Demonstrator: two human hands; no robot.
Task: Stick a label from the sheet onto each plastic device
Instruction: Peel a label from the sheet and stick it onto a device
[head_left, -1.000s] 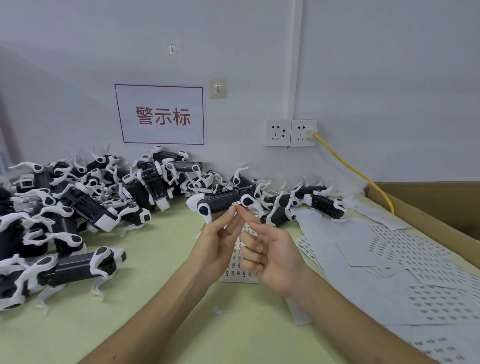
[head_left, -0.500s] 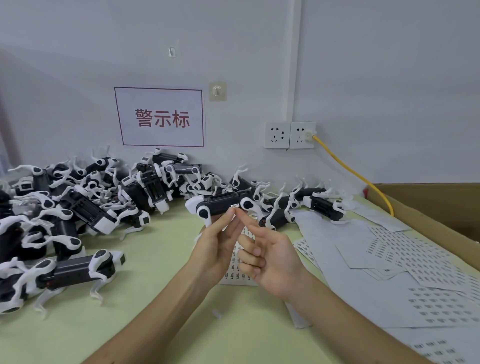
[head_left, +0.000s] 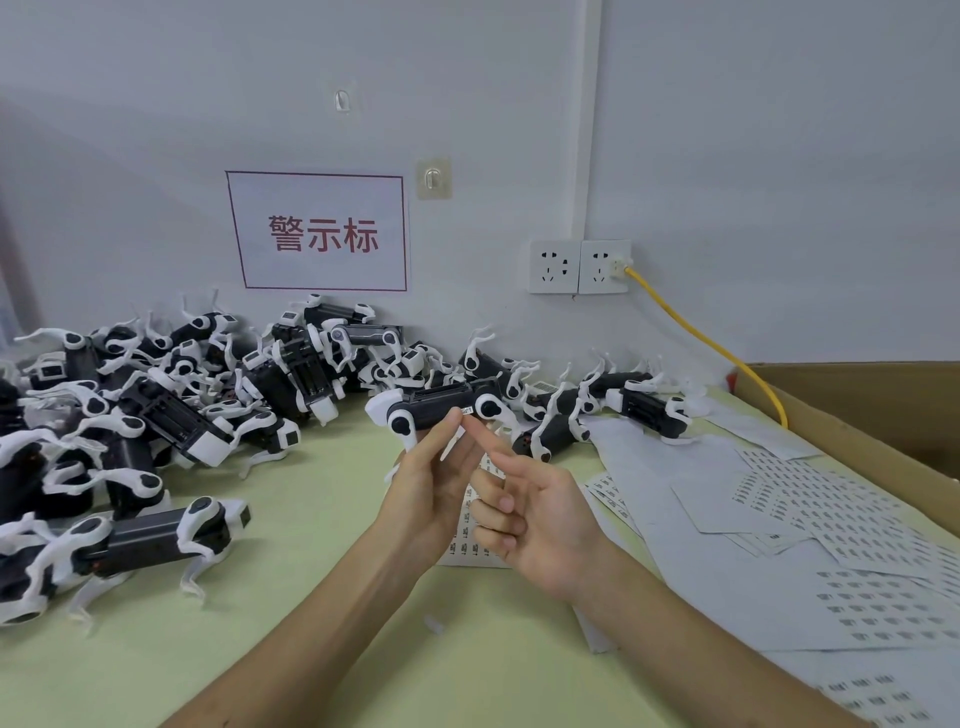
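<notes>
Head view: the plastic device is a small dog-shaped toy with a long black body and white jointed legs, carrying a tiny white label with dark print on its side by the right-hand leg. It is held level above the pale green table, in front of the heap of like devices along the wall. The left hand pinches its underside between thumb and upright fingertips. The right hand grips nothing: its index finger is stretched up with the tip against the label, the other fingers curled into the palm. A label sheet lies on the table beneath both hands. Compared with half a second ago almost nothing has moved; the device, the pinch and the pressing fingertip all sit where they were.
</notes>
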